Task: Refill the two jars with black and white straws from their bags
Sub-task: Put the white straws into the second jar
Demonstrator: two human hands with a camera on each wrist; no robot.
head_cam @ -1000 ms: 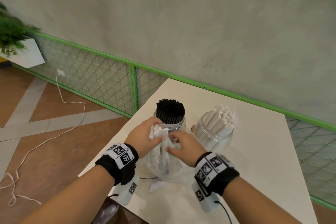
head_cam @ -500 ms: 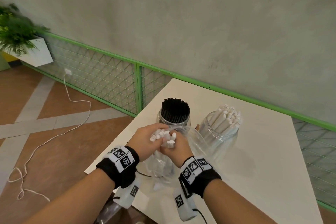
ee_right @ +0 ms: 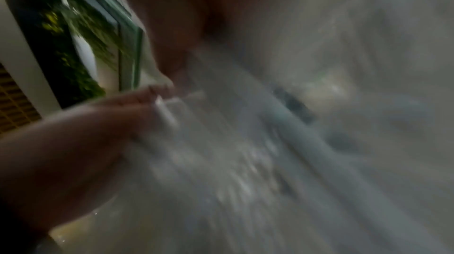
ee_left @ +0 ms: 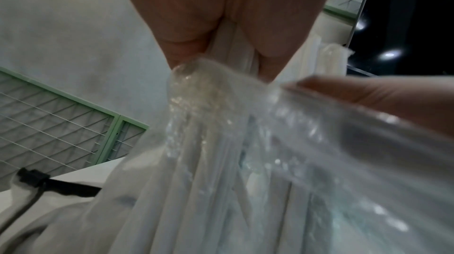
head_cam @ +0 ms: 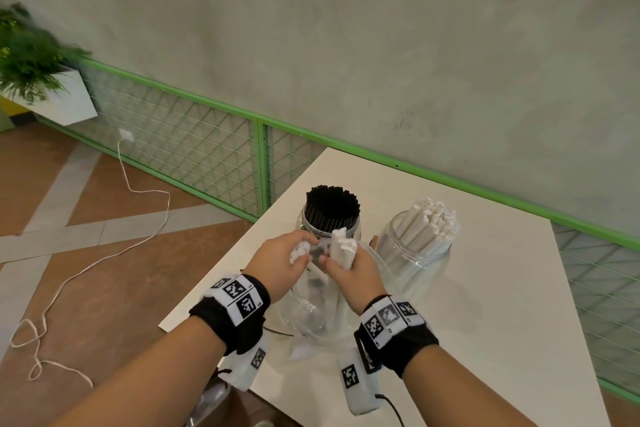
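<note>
Two clear jars stand on the white table (head_cam: 485, 288): the left jar (head_cam: 330, 215) packed with black straws, the right jar (head_cam: 415, 250) partly filled with white straws (head_cam: 431, 222). In front of them a clear plastic bag (head_cam: 311, 308) stands upright with white straws inside. My right hand (head_cam: 349, 270) grips a bundle of white straws (head_cam: 341, 248), their tops raised above the bag's mouth. My left hand (head_cam: 287, 260) holds a few white straws (head_cam: 299, 251) together with the bag's rim. In the left wrist view the bag (ee_left: 270, 141) fills the frame; the right wrist view is blurred.
The table's left edge and near corner (head_cam: 166, 324) lie close to my left wrist. A green mesh railing (head_cam: 207, 135) runs along the wall behind. A white cable (head_cam: 131, 184) trails over the tiled floor, and a planter (head_cam: 41, 80) hangs at far left.
My right hand has closed round a bundle of white straws and lifted it up out of the bag's mouth. The left hand stays at the bag's rim.
</note>
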